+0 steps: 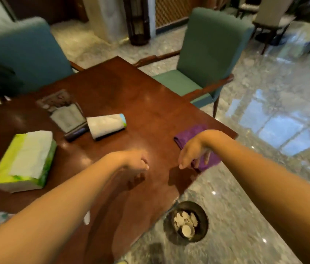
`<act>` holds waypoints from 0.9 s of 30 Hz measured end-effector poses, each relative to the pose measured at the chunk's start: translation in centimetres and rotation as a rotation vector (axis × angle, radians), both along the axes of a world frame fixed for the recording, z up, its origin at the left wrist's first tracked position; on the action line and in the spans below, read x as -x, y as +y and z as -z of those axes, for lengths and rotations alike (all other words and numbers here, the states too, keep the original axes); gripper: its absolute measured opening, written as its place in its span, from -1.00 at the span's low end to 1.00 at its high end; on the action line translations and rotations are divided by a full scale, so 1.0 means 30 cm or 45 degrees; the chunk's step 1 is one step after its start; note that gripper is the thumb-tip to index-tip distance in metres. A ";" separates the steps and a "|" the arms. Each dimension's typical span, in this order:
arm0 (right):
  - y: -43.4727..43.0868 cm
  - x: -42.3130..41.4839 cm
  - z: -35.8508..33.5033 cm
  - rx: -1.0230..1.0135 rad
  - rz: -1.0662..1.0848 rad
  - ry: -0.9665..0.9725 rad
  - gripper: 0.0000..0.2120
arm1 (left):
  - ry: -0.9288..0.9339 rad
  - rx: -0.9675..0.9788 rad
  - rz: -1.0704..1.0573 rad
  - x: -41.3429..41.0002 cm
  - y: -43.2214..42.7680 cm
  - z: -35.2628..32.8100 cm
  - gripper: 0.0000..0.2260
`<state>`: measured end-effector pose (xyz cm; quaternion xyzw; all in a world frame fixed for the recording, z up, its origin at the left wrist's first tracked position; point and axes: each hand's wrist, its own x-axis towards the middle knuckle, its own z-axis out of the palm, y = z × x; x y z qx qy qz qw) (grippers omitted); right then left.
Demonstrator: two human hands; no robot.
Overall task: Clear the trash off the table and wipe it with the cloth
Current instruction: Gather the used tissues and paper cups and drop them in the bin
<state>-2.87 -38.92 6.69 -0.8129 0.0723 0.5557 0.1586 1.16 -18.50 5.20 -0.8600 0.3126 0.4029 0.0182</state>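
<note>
- head view looks down on my two bare forearms reaching over the near right corner of the table (150,103).
- my right hand (194,153) hangs limp-wristed over the purple cloth (190,133), fingers loosely spread and pointing down, their tips at or just above the fabric; i cannot tell if they pinch it yet.
- cloth lies folded along the table's right edge, its long axis running along that edge, directly under my right hand and to the right of my left.
- my left hand (135,161) hovers above bare wood near the cloth, fingers curled in, holding nothing i can see.
- right hand is clearly nearer, so i judge the grab is its job.
- bin (189,221) on the floor by the near edge holds pale scraps.
- tissue pack (24,161) and paper roll (106,125) remain toward the left side.
</note>
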 end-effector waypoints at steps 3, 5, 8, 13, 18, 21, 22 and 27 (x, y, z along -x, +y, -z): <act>0.142 -0.150 0.000 -0.011 -0.083 -0.260 -0.52 | -0.073 0.008 -0.174 -0.050 0.130 0.069 -0.57; 0.230 -0.234 0.001 -0.015 -0.182 -0.449 -0.46 | -0.122 -0.008 -0.213 -0.057 0.190 0.153 -0.47; 0.339 -0.342 0.037 -0.058 -0.223 -0.685 -0.31 | -0.227 0.027 -0.265 -0.043 0.252 0.297 -0.37; 0.442 -0.483 0.187 -0.011 -0.308 -1.005 -0.10 | -0.520 0.268 -0.245 -0.005 0.310 0.443 -0.43; 0.504 -0.586 0.291 0.039 -0.360 -1.268 -0.01 | -0.629 0.344 -0.260 0.005 0.312 0.480 -0.43; 0.525 -0.628 0.345 0.078 -0.349 -1.429 -0.09 | -0.652 0.370 -0.259 0.005 0.315 0.490 -0.42; 0.528 -0.638 0.359 0.097 -0.354 -1.521 -0.18 | -0.662 0.378 -0.263 0.006 0.315 0.493 -0.42; 0.517 -0.615 0.384 0.099 -0.269 -1.702 -0.43 | -0.716 0.412 -0.263 0.011 0.312 0.500 -0.42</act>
